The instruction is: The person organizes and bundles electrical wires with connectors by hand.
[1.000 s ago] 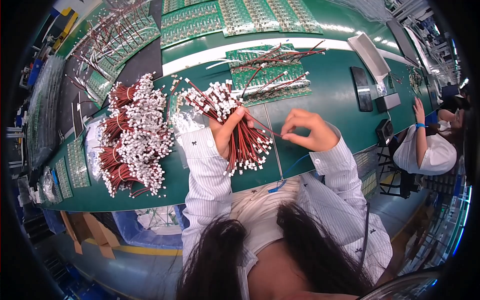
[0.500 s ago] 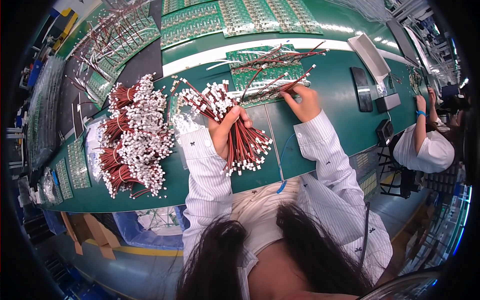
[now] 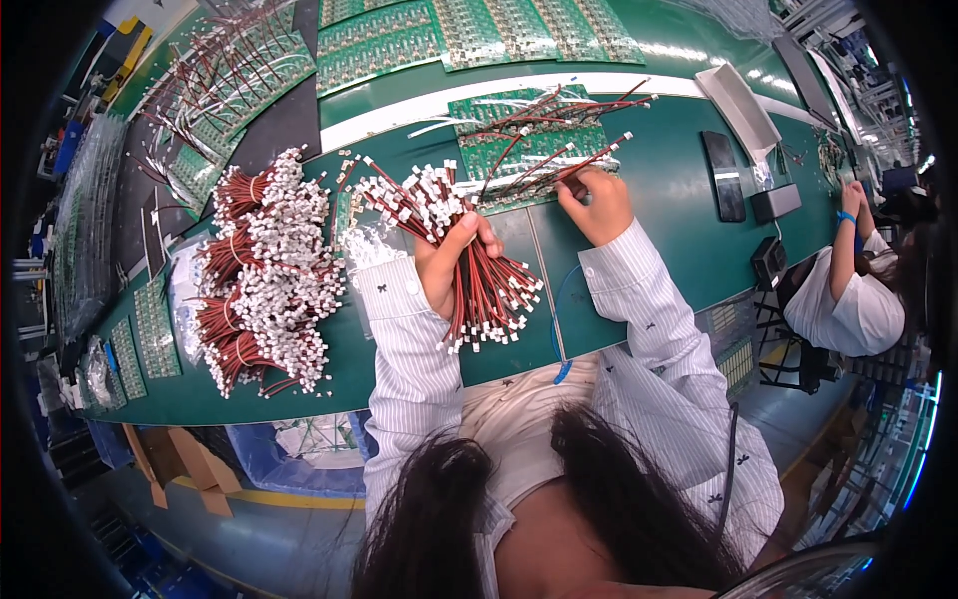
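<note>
My left hand [image 3: 449, 258] is wrapped around a thick bundle of red-and-black wire cables [image 3: 489, 290] with small white connectors at both ends. It holds the bundle above the green table, just in front of a green circuit board panel [image 3: 479, 150]. More cables and white wires lie across that panel. At the panel's near right edge, my right hand [image 3: 602, 205] is closed in a pinch with thumb and forefinger by the cables. What lies between these fingertips is mostly hidden, so I cannot make it out.
Several banded cable bundles [image 3: 264, 270] are piled on the left. Circuit board panels [image 3: 489, 35] lie along the back, some with wires standing up [image 3: 235, 100]. Right of the panel are a black phone [image 3: 722, 175], a grey tray [image 3: 738, 110] and a small dark box [image 3: 776, 204]. A co-worker [image 3: 848, 299] sits far right.
My right hand has shifted slightly left and its fingers have curled in more. The left hand stays on the bundle. At the far right, the co-worker's hands have come closer together.
</note>
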Action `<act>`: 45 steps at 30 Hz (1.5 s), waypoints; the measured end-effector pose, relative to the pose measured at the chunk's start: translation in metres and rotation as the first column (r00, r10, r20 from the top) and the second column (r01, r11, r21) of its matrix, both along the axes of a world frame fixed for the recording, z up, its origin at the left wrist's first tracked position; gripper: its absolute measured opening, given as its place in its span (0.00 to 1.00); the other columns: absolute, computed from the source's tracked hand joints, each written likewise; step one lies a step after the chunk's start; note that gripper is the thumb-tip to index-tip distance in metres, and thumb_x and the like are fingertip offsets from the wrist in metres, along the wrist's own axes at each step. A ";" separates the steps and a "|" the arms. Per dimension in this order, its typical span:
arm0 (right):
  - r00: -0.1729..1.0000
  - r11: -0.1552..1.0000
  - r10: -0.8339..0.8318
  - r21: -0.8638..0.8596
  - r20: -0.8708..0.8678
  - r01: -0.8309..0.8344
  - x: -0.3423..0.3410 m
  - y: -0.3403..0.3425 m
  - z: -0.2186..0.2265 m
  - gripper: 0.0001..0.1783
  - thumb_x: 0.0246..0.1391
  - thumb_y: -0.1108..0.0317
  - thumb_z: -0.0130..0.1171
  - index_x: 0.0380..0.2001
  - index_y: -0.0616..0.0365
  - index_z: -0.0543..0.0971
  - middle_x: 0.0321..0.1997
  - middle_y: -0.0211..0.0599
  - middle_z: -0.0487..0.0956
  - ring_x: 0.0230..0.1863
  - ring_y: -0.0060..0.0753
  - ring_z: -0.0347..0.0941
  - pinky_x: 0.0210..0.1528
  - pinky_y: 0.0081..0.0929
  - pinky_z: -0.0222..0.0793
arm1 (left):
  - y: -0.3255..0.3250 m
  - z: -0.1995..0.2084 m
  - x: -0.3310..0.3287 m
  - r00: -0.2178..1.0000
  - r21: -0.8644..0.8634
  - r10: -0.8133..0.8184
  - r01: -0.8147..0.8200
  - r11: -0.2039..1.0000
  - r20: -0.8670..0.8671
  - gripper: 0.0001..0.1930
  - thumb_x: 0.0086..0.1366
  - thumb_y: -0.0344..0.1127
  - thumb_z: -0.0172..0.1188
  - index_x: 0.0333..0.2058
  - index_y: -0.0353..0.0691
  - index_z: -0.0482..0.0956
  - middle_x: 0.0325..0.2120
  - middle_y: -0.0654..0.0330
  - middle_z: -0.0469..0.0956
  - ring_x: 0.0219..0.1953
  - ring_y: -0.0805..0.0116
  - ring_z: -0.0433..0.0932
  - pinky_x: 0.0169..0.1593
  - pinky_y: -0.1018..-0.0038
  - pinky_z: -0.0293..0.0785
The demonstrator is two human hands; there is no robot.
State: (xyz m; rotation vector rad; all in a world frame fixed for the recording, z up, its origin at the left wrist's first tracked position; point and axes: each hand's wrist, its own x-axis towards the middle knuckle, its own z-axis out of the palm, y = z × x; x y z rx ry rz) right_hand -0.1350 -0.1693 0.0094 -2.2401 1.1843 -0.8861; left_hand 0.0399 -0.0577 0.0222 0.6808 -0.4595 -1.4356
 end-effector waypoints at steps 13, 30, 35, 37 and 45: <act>0.993 0.955 0.085 -0.278 -0.087 -0.107 0.002 -0.002 -0.012 0.05 0.38 0.74 0.56 0.23 0.63 0.74 0.26 0.42 0.74 0.30 0.43 0.69 0.33 0.33 0.66 | 0.002 0.000 0.001 0.964 -0.185 -0.176 0.140 0.973 -0.201 0.08 0.60 0.35 0.46 0.26 0.36 0.65 0.19 0.62 0.64 0.23 0.71 0.67 0.33 0.72 0.65; 0.880 0.915 0.392 -0.017 0.269 -0.403 0.029 0.052 0.057 0.10 0.39 0.74 0.58 0.29 0.62 0.73 0.23 0.34 0.72 0.20 0.24 0.69 0.18 0.18 0.63 | 0.006 -0.008 -0.007 0.918 -0.189 -0.341 0.305 0.933 -0.203 0.14 0.58 0.39 0.50 0.37 0.35 0.63 0.21 0.60 0.66 0.23 0.71 0.66 0.30 0.73 0.64; 0.885 0.891 0.363 0.170 0.290 -0.421 0.022 0.053 0.070 0.06 0.42 0.76 0.56 0.27 0.63 0.72 0.22 0.35 0.72 0.21 0.23 0.70 0.21 0.17 0.66 | 0.005 -0.005 -0.006 0.917 -0.184 -0.381 0.357 0.916 -0.118 0.15 0.60 0.42 0.47 0.37 0.35 0.62 0.20 0.62 0.64 0.23 0.73 0.65 0.31 0.75 0.62; 0.870 0.882 0.356 0.184 0.342 -0.433 0.023 0.050 0.070 0.05 0.42 0.76 0.55 0.27 0.63 0.72 0.22 0.34 0.73 0.22 0.22 0.71 0.22 0.16 0.67 | 0.006 -0.007 -0.005 0.927 -0.184 -0.359 0.337 0.923 -0.105 0.14 0.60 0.41 0.47 0.38 0.36 0.62 0.20 0.62 0.64 0.23 0.73 0.65 0.31 0.74 0.62; 0.807 0.974 0.188 -0.002 0.560 -0.226 0.011 0.056 0.091 0.06 0.43 0.84 0.51 0.28 0.68 0.69 0.27 0.39 0.74 0.27 0.25 0.73 0.31 0.19 0.71 | 0.006 -0.006 -0.003 0.958 -0.151 -0.234 0.210 0.966 -0.165 0.11 0.60 0.36 0.45 0.40 0.40 0.62 0.19 0.63 0.63 0.22 0.72 0.64 0.31 0.74 0.62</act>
